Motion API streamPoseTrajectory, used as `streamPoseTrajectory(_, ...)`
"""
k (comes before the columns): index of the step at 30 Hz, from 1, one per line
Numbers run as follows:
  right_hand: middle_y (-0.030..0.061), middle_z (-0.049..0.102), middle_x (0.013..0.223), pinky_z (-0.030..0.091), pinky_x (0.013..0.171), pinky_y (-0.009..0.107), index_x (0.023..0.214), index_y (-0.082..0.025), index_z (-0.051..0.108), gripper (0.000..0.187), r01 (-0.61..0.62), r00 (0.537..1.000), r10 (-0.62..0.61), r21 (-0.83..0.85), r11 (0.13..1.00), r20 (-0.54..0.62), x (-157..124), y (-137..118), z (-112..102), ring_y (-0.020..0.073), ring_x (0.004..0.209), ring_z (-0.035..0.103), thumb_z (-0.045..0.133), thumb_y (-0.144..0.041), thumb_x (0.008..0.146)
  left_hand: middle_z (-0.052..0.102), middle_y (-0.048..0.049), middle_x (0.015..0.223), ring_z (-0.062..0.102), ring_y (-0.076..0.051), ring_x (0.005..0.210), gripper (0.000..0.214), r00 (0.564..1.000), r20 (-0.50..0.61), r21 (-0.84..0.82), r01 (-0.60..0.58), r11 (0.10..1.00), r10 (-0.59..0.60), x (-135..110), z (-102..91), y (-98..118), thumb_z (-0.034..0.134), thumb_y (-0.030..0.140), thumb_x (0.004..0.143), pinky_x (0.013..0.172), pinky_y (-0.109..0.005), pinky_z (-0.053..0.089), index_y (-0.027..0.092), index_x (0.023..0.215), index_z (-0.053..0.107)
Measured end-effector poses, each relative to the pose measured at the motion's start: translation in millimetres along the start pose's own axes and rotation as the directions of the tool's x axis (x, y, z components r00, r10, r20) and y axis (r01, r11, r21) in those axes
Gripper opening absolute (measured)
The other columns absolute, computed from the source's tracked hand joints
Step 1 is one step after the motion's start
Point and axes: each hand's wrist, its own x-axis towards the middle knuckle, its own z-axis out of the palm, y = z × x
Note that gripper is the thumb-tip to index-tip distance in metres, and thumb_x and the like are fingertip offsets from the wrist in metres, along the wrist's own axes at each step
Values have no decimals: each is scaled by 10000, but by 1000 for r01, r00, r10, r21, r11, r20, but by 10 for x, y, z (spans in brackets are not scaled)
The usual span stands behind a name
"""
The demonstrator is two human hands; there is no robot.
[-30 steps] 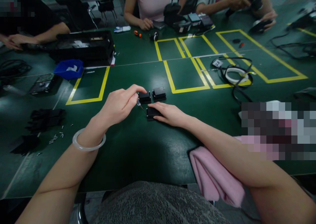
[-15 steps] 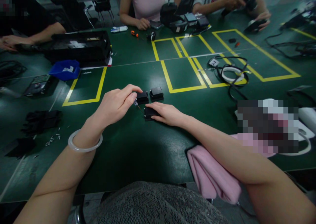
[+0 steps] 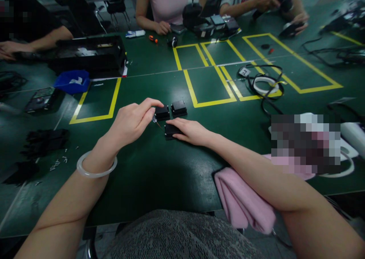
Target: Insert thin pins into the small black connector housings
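Observation:
My left hand is closed around a small screwdriver whose thin tip slants down onto a small black box. My right hand lies over that box with its fingers pressed on it, pinning it to the green table. Two more small black boxes stand side by side just beyond it. A pale bangle circles my left wrist.
Yellow tape rectangles mark the table. A blue bin and a black tray sit far left, black parts and small screws near left, coiled cables right, a pink cloth at the near edge. Other people work across the table.
The view has drifted slightly, so everything sits a little further left in the picture. Both hands keep the same hold on the screwdriver and the box.

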Motion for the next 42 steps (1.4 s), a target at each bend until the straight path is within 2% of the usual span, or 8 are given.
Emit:
streamPoseTrajectory(13, 192, 686, 1445, 598, 1071, 509, 1526, -162, 539, 523, 1, 1000, 0, 30, 1000, -22, -5, 0, 6, 324, 1327, 691, 664, -204, 1020, 687, -25, 770, 648, -198, 693, 454, 1000, 4, -22, -14, 1000, 14, -14, -14, -32, 342, 341, 1041, 664, -323, 419, 204, 1260, 715)
streamPoseTrajectory(18, 175, 686, 1449, 589, 1085, 483, 1528, -168, 532, 531, -5, 1000, 5, 21, 1000, -16, -3, -2, 2, 310, 1343, 685, 670, -201, 1017, 657, -13, 711, 603, -184, 628, 492, 1000, 4, 12, 9, 1000, -9, -2, -28, -19, 355, 354, 1052, 624, -305, 380, 202, 1361, 707)
streamPoseTrajectory(24, 186, 680, 1463, 592, 1084, 510, 1525, -159, 533, 521, 2, 1000, -2, 23, 1000, -12, -3, -3, 1, 318, 1341, 684, 657, -204, 1021, 703, -15, 757, 588, -169, 606, 499, 999, 4, 14, 38, 999, -38, 2, -32, 10, 381, 378, 1071, 610, -277, 359, 230, 1455, 662)
streamPoseTrajectory(30, 182, 686, 1445, 602, 1061, 511, 1533, -168, 526, 528, 9, 1000, -9, 22, 1000, -15, -9, 25, 11, 318, 1314, 696, 654, -215, 1023, 755, -28, 826, 676, -201, 735, 515, 999, 9, 6, 34, 999, -34, 0, -28, 5, 342, 400, 1075, 675, -298, 419, 227, 1416, 687)
streamPoseTrajectory(35, 179, 683, 1445, 593, 1074, 506, 1534, -164, 522, 527, 14, 1000, -13, 19, 1000, -10, -9, 30, 1, 315, 1319, 692, 649, -220, 1026, 765, -46, 871, 682, -211, 768, 526, 1000, 3, -9, 3, 1000, -3, 0, -27, 1, 324, 349, 1053, 706, -323, 441, 207, 1389, 703)
streamPoseTrajectory(42, 187, 679, 1448, 599, 1059, 511, 1544, -159, 515, 529, 8, 1000, -8, 17, 1000, -4, -19, 28, -6, 321, 1308, 695, 635, -227, 1033, 775, -40, 862, 703, -210, 768, 521, 1000, 1, 29, 10, 1000, -10, -5, -6, 3, 337, 369, 1088, 702, -304, 448, 203, 1477, 642)
